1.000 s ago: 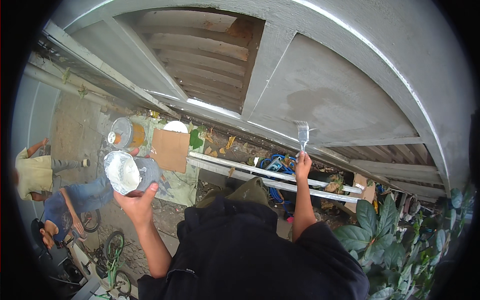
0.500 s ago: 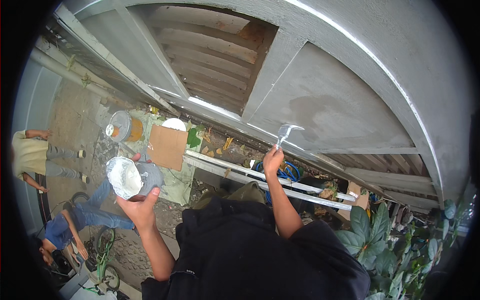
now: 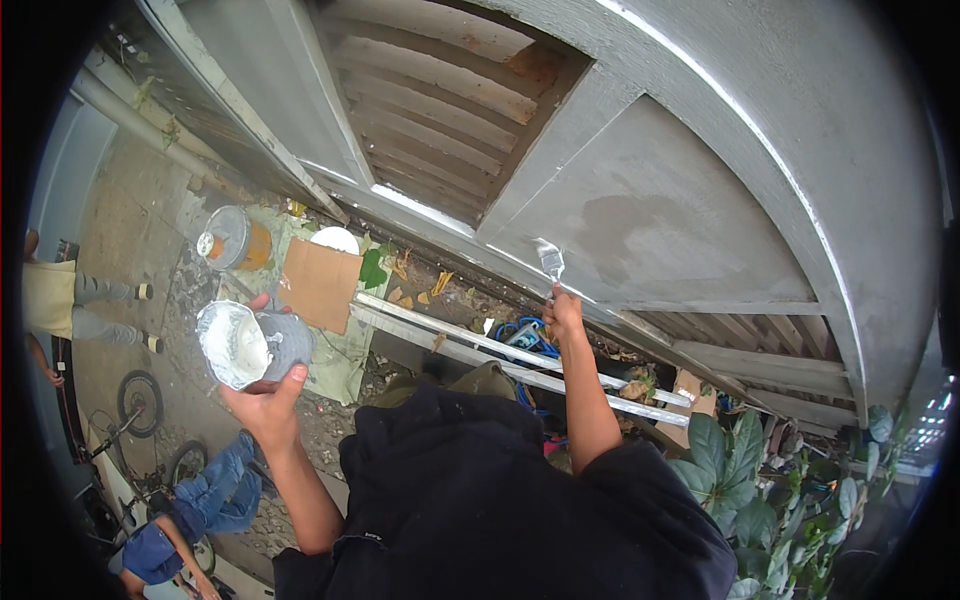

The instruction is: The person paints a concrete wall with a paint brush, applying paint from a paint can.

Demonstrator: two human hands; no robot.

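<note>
Right grip [image 3: 564, 312] grasps paintbrush [image 3: 552, 264] by handle; bristles [image 3: 546, 247] beyond fingers [image 3: 553, 303], near grey panel [image 3: 700, 225]. Left grip [image 3: 266, 402] clasps tub [image 3: 288, 340] of white paint [image 3: 240, 345] around its side.

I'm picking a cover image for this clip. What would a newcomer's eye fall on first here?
Probably the grey cup at left of centre, tilted in the left hand, its mouth thick with white paint or paste. Next, the brush that the right hand holds up at the lower left of a grey panel. The panel's dark patch, just right of the bristles, stands out too.
</note>
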